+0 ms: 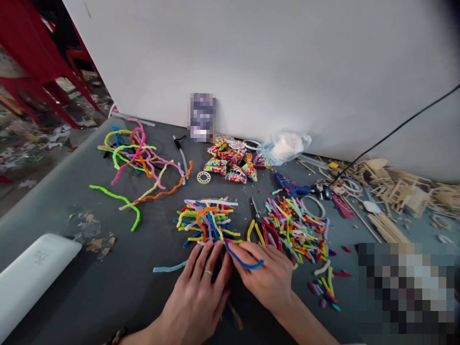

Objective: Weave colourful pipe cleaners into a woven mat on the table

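A mat of interlaced pipe cleaners (210,220) in many colours lies on the dark table, its near edge under my fingers. My left hand (201,282), a ring on one finger, grips that near edge with its fingers over the top; its thumb is mostly hidden. Close beside it, my right hand (268,275) pinches a blue pipe cleaner (247,264) at the mat's near right corner, the free end curving over the knuckles. From beneath my left hand a light blue pipe cleaner (167,268) sticks out to the left. Pliers (257,218) and red-handled scissors lie just beyond my right hand.
Long loose pipe cleaners (138,148) spread at the back left, cut short pieces (298,225) at the right. Behind are colourful small pouches (235,160), a tape roll (203,177), a blue glue gun (291,186) and wooden sticks (388,227). A white power bank (39,282) lies left.
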Demonstrator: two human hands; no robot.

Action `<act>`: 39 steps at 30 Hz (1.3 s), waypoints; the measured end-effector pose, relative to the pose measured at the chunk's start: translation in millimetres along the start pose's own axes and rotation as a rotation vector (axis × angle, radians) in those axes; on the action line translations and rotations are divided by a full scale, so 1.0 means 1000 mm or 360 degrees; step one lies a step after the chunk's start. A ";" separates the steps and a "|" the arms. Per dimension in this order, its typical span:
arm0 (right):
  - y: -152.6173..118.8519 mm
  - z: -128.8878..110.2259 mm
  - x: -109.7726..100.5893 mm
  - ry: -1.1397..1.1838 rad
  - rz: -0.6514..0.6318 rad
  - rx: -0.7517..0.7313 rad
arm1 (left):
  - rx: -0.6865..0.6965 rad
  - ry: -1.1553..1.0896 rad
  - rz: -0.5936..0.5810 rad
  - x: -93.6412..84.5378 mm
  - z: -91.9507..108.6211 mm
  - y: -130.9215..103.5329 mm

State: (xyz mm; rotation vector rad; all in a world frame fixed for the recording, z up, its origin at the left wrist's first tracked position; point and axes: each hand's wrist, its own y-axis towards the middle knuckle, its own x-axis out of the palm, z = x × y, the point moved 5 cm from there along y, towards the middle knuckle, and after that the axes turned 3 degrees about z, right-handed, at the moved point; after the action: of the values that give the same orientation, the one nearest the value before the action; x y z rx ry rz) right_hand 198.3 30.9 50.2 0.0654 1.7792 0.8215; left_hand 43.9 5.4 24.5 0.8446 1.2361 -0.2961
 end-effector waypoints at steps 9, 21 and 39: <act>0.001 0.004 -0.001 0.0039 -0.0110 -0.0109 | -0.0014 0.0032 -0.0013 0.001 0.000 -0.001; -0.006 -0.008 -0.001 -0.0261 -0.0334 -0.0601 | -0.0006 -0.0026 0.0012 0.000 -0.002 0.000; -0.020 -0.014 -0.006 -0.0038 -0.0268 -0.0405 | -0.0038 0.0030 -0.0009 -0.001 -0.006 0.003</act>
State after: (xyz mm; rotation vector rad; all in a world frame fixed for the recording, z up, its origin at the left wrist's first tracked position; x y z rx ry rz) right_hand 195.4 6.3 46.2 -0.2379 1.6201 0.9129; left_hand 41.3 11.3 26.6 0.8251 1.2575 -0.2784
